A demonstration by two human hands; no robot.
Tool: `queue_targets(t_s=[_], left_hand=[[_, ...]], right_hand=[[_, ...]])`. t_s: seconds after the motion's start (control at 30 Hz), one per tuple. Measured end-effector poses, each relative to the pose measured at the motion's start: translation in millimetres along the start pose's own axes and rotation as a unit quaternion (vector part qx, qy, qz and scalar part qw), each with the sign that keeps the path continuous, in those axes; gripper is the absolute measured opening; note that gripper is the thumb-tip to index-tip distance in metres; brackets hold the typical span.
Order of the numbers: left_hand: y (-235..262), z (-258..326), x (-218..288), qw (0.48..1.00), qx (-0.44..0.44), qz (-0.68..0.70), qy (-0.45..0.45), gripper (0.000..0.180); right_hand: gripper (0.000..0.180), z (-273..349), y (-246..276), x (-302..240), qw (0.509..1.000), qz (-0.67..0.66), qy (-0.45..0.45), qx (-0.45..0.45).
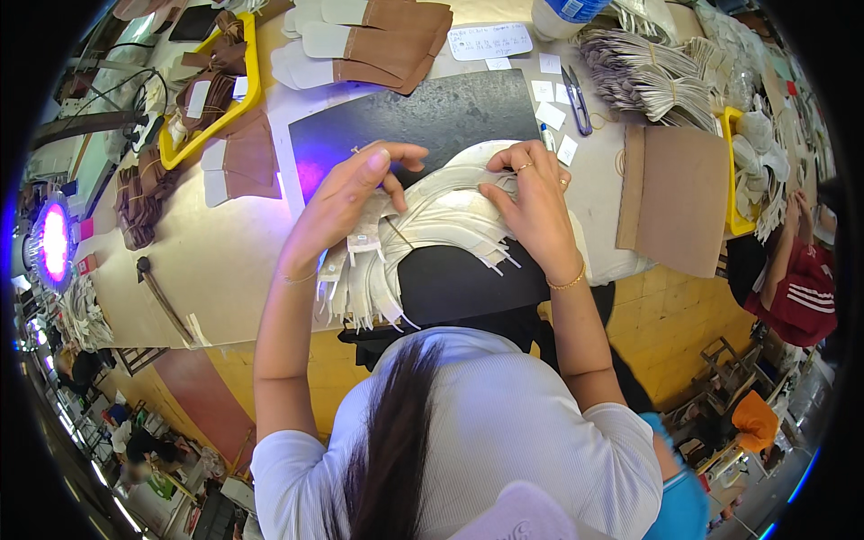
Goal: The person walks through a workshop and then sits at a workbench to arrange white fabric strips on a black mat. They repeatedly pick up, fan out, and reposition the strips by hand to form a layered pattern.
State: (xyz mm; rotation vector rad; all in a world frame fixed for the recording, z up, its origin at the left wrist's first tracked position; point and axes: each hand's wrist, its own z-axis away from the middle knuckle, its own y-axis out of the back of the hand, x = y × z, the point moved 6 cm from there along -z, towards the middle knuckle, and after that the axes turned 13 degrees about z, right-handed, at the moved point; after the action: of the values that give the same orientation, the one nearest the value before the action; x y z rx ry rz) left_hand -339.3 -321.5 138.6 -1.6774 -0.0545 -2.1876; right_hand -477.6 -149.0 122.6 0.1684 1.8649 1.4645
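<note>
Several cream-white curved strips (441, 209) with narrow string-like ends lie fanned in an arc before me, partly over a dark board. My right hand (538, 200), with rings and a bracelet, grips the right part of the bundle between thumb and fingers. My left hand (355, 193) hovers at the bundle's left part, its fingers bent and apart. A thin brown band (399, 232) crosses the strips below it. Shorter white tabs (364, 241) hang beneath my left palm, where the contact is hidden.
The black board (414, 112) lies on the table beyond my hands. Brown-and-white pieces (373, 45), scissors (577, 101), paper slips (550, 115) and bundled grey strips (648, 76) lie around it. Yellow trays (252, 81) flank the table. A co-worker in a red garment (796, 288) is at right.
</note>
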Motion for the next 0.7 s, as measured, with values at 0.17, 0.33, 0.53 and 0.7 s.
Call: queue_targets(t_s=[0.17, 0.33, 0.53, 0.7], left_hand=[[-13.0, -7.8, 4.5, 0.998, -0.009, -0.057, -0.028, 0.055], [-24.2, -7.1, 0.1, 0.994, -0.033, -0.104, -0.027, 0.046], [-36.4, -0.5, 5.8, 0.967, -0.068, -0.244, -0.027, 0.038], [-38.8, 7.0, 5.2, 0.953, -0.136, -0.27, -0.037, 0.035]], right_hand=[[0.018, 3.5, 0.5, -4.0, 0.999, 0.003, 0.029, 0.013], [0.016, 12.6, 10.6, -4.1, 0.997, -0.064, 0.017, -0.041], [0.012, 19.6, 22.6, -11.3, 0.99, -0.127, 0.022, -0.05], [0.015, 27.6, 20.3, 6.6, 0.893, -0.391, -0.103, -0.196]])
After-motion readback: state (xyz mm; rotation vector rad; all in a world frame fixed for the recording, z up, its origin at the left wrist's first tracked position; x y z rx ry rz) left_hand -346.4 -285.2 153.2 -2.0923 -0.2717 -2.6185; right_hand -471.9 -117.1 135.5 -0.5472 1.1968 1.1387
